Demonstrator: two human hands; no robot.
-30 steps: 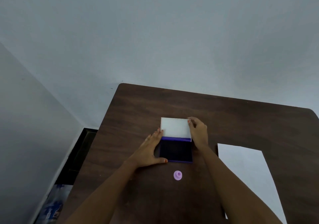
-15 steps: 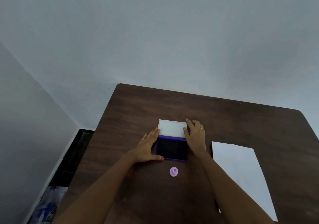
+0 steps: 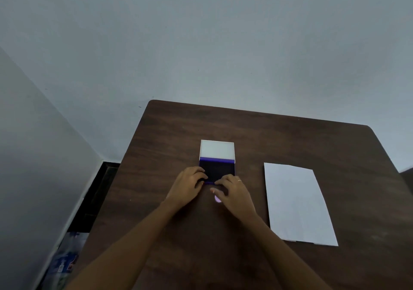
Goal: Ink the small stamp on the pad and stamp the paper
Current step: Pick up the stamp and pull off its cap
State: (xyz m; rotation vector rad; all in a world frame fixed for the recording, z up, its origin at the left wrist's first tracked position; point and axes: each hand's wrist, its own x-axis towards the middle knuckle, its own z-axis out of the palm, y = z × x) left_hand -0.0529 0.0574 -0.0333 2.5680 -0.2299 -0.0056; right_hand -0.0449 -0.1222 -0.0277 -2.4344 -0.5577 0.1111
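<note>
The ink pad point(image 3: 218, 169) lies open on the dark wooden table point(image 3: 268, 137), its white lid point(image 3: 217, 149) folded back flat behind the dark purple pad. My left hand point(image 3: 187, 184) rests at the pad's near left corner, fingers curled against its edge. My right hand point(image 3: 234, 192) hovers at the pad's near edge, fingers bent over the small lilac stamp point(image 3: 217, 199), which peeks out beneath the thumb. Whether the hand touches the stamp I cannot tell. A white sheet of paper point(image 3: 295, 202) lies to the right of both hands.
A grey wall rises behind the table. Left of the table the floor drops away dark, with a blue printed bag point(image 3: 64, 260) at the bottom left. The table's right corner is rounded.
Both hands have pulled back from the lid's sides to the pad's near edge. The lid now lies flat and open. My right hand has come over the small stamp.
</note>
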